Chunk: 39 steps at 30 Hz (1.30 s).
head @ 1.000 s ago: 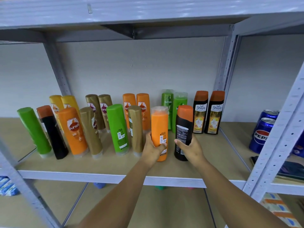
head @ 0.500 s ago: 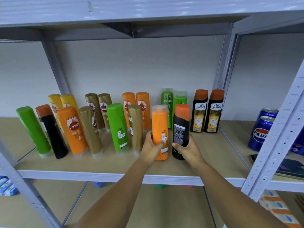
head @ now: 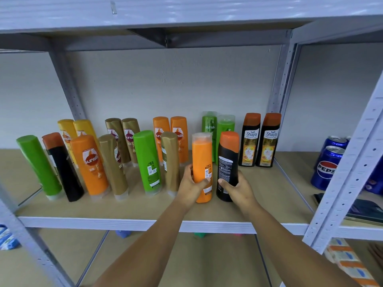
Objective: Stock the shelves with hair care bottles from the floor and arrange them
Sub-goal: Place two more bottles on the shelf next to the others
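A: What changed vs a sec ago?

B: Black bottle w/ orange cap (head: 228,164) was tilted, now upright, base on the shelf (head: 132,221), just beside the orange bottle w/ clear cap (head: 202,166). Both sit at the right end of the front row.

A: Hands?

B: Left hand (head: 191,186) wrapped round the orange one, right hand (head: 241,188) round the black one's lower half. Each grip closed on its bottle, neither let go yet.

A: So placement's about done?

B: Prob, just squaring up left. Labels face backwards tho, barcodes to the front.

A: Anything in the way?

B: Gold bottle (head: 171,162) sits close on the left, green Sunsilk pair (head: 217,135) right behind, Safi Shayla pair (head: 259,141) behind-right. Front row leans, so a nudge could tip it. Pepsi cans (head: 327,164) are well apart in the next bay.
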Each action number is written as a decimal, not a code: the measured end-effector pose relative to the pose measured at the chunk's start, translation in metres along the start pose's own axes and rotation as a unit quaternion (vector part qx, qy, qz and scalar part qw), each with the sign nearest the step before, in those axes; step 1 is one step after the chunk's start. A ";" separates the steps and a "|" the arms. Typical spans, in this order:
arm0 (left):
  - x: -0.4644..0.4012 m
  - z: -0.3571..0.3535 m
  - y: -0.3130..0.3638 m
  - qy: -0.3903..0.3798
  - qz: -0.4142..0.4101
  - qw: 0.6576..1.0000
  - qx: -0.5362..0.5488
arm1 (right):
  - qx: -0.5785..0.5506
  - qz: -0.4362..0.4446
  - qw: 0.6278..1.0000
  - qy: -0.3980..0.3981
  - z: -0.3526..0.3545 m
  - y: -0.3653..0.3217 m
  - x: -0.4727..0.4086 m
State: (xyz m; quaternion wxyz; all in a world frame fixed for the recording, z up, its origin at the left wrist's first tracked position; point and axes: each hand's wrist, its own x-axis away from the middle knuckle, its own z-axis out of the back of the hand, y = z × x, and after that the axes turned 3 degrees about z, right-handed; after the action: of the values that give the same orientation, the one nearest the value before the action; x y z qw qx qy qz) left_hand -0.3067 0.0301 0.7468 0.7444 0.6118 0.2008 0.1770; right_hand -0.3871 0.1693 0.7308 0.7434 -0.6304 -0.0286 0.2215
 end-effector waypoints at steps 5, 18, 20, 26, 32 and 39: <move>-0.001 0.000 0.003 -0.007 0.004 1.000 0.007 | -0.009 0.003 1.000 0.001 0.002 0.000 0.000; 0.013 0.004 -0.018 -0.061 0.091 0.993 0.035 | 0.008 0.026 1.000 -0.002 0.004 0.002 0.000; 0.016 0.005 -0.019 -0.070 0.093 0.993 -0.003 | 0.008 0.028 1.000 -0.003 0.003 0.002 0.000; 0.009 0.008 -0.003 -0.156 0.088 0.963 -0.199 | 0.018 0.037 0.999 -0.003 0.004 -0.001 0.003; 0.011 0.024 -0.008 -0.207 -0.100 0.769 -0.596 | 0.020 0.024 0.999 -0.007 0.004 0.001 0.002; 0.000 0.037 -0.007 -0.164 -0.238 0.710 -0.642 | 0.033 0.028 0.999 -0.009 0.010 0.001 0.000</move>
State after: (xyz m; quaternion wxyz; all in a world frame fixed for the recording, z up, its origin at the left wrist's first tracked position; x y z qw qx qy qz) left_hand -0.2874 -0.0019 0.7462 0.9964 -0.0627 0.0525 -0.0224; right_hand -0.3903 0.1784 0.7315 0.7570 -0.6044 -0.0101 0.2483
